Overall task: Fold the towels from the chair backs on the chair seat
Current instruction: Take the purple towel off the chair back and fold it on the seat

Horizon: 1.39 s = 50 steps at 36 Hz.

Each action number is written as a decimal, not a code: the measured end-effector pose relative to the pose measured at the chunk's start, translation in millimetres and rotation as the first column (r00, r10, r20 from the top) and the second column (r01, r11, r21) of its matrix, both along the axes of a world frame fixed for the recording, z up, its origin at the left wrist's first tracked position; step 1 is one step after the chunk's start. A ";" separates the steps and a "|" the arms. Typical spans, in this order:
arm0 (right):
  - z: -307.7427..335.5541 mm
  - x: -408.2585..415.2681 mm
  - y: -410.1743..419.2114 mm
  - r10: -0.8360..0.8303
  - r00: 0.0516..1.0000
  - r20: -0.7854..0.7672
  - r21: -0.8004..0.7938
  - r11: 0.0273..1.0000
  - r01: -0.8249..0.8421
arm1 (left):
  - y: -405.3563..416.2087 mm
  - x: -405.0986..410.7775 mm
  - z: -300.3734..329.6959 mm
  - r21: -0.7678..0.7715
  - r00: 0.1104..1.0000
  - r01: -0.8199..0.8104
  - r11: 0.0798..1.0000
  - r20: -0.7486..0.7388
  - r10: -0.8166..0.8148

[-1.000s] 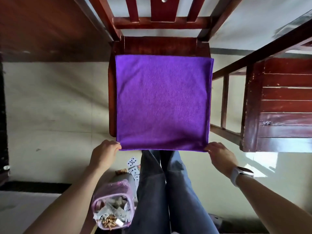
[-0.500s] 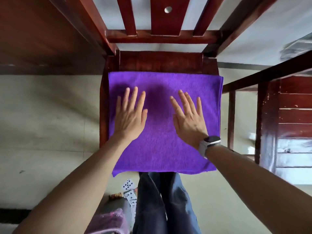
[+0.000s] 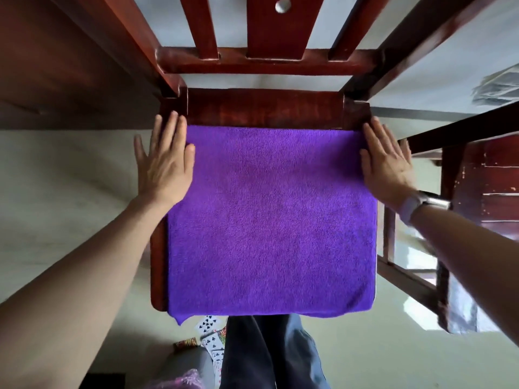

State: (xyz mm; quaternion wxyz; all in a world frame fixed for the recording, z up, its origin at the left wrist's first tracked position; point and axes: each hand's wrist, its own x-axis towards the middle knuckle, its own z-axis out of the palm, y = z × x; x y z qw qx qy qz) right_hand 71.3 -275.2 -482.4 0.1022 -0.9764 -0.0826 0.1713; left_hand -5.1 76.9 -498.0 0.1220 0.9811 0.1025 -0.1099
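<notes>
A purple towel (image 3: pixel 271 220) is lying flat on the wooden chair seat (image 3: pixel 264 108), nearly square, its slightly longer axis running across the seat and its near edge overhanging the front. The left hand (image 3: pixel 164 164) is pressing its far-left corner, fingers straight and slightly apart. The right hand (image 3: pixel 389 161) is pressing the far-right corner likewise, a smartwatch (image 3: pixel 421 204) sitting on its wrist. Playing cards (image 3: pixel 210 332) are lying on the floor.

fuzzy matt cloth towel (image 3: pixel 271 220), glossy wooden chair seat (image 3: pixel 264 108).

Left hand (image 3: pixel 164 161) and right hand (image 3: pixel 389 161) flat, fingers straight, arms outstretched
</notes>
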 end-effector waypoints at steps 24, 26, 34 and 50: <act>49.5 43.2 15.0 -0.328 0.945 -0.022 0.108 0.939 0.328 | 21.1 49.2 61.3 0.052 0.984 -0.117 0.992 0.144 0.109; 58.5 45.3 19.2 -0.366 0.930 0.029 0.165 0.920 0.357 | 20.5 52.1 70.5 0.008 0.965 -0.166 0.986 0.206 0.161; 82.2 31.6 21.6 -0.419 0.898 0.134 0.366 0.863 0.348 | 20.9 44.1 95.2 -0.053 0.914 -0.177 0.983 0.362 0.184; 85.9 -124.4 -13.0 -0.395 0.913 0.098 0.515 0.806 0.293 | 1.2 -112.2 102.2 -0.171 0.916 -0.100 0.980 0.370 0.158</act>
